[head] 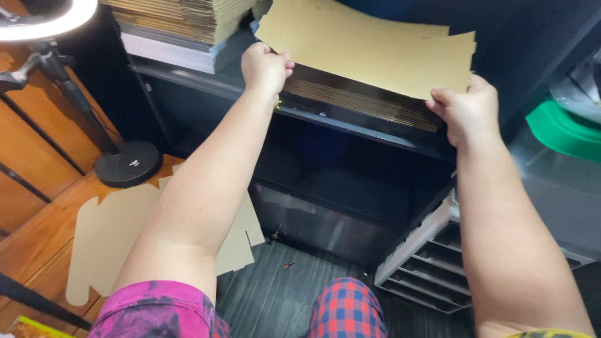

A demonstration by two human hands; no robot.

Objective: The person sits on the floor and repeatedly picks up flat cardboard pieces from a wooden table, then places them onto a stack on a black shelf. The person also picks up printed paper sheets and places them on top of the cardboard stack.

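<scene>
A flat tan cardboard sheet (pixel 369 47) is held up in front of a dark shelf (pixel 363 128). My left hand (pixel 265 66) grips its near left corner. Its near right edge is pinched by my right hand (pixel 466 111). Under the sheet, a low stack of flat cardboard (pixel 369 103) lies on the shelf. Both my forearms reach up from the bottom of the picture.
A taller stack of flat cardboard (pixel 181 22) sits on the shelf at the upper left. A ring light on a stand with a round black base (pixel 128 163) stands left. A die-cut cardboard blank (pixel 116 231) lies on the floor. A grey slotted rack (pixel 432 263) and green object (pixel 563 131) are right.
</scene>
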